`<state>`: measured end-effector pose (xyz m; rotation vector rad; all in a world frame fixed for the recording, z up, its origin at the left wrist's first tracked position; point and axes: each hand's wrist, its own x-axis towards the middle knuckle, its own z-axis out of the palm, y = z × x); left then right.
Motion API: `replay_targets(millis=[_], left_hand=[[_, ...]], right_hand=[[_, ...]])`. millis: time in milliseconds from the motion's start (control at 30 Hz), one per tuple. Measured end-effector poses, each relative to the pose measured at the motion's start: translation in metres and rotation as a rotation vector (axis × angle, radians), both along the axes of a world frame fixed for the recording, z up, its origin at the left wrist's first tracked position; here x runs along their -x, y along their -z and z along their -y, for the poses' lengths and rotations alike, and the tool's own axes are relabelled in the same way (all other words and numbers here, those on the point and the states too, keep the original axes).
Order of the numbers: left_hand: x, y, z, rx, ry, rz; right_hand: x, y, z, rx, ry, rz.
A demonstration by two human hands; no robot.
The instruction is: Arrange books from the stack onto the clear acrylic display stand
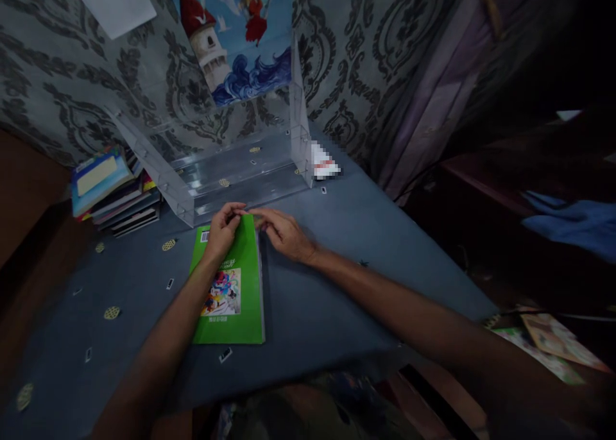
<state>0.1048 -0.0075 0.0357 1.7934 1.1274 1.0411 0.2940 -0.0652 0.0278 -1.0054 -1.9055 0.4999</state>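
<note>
A green book [251, 279] with a colourful picture on its cover lies flat on the table, its page edges toward the right. My left hand [224, 230] rests over the book's far end, fingers bent and pinched together at the top edge. At the far right corner of the same book is my right hand [287, 236], its index finger reaching toward the left fingertips and its thumb tucked by the corner. Both hands are closed there; the exact grip between the fingertips is too small to make out. Just beyond them stands a clear acrylic rack [301, 132].
A stack of books [118, 190] sits at the left of the rack. The grey-blue tabletop [332, 318] carries small printed marks. A white packet [323, 161] lies right of the rack. Behind, a poster [240, 42] hangs on patterned wall. Booklets [553, 340] lie at lower right.
</note>
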Motion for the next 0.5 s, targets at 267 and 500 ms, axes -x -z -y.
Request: replay_targets(millis=[267, 500], left_hand=[[0.008, -0.009, 0.029, -0.294, 0.085, -0.432], [0.063, -0.034, 0.132, -0.321, 0.545, -0.838]], right_hand=[[-0.001, 0.006, -0.004, 0.072, -0.042, 0.194], [-0.002, 0.006, -0.006, 0.109, -0.029, 0.122]])
